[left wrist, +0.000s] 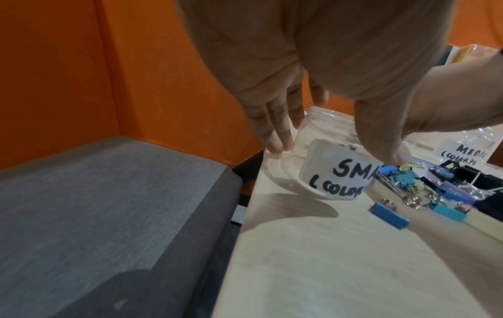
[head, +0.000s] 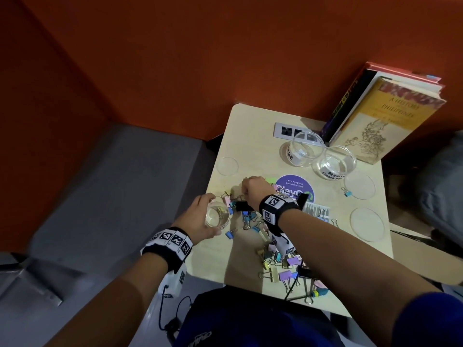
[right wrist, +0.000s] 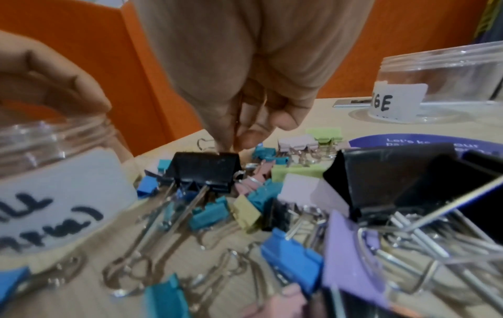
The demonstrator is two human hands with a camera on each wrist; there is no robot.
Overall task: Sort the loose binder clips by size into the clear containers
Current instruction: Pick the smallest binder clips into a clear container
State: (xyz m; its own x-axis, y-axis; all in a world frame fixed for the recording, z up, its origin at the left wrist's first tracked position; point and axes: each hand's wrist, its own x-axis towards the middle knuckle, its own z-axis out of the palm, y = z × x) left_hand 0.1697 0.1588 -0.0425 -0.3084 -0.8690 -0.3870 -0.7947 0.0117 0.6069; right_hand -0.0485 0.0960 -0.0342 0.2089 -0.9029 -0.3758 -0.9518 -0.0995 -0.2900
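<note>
My left hand (head: 213, 216) grips the clear container labelled SMALL (left wrist: 334, 172) at the table's left side, fingers and thumb round its rim (left wrist: 334, 150). A yellow clip (head: 220, 210) lies inside it. Just right of it, my right hand (head: 246, 190) reaches down into the loose binder clips (head: 275, 249). Its fingertips (right wrist: 234, 146) pinch together on a small clip right behind a black clip (right wrist: 204, 170); the small clip's body is hidden. Clear containers labelled LARGE (head: 307, 149) and MEDIUM (head: 337, 162) stand at the back.
Three clear lids (head: 227, 166) (head: 359, 185) (head: 367, 224) lie flat on the small beige table (head: 245, 259). A lone blue clip (head: 347, 192) sits by the right lid. Books (head: 380, 116) lean at the back right. A grey seat (head: 112, 196) adjoins the table's left edge.
</note>
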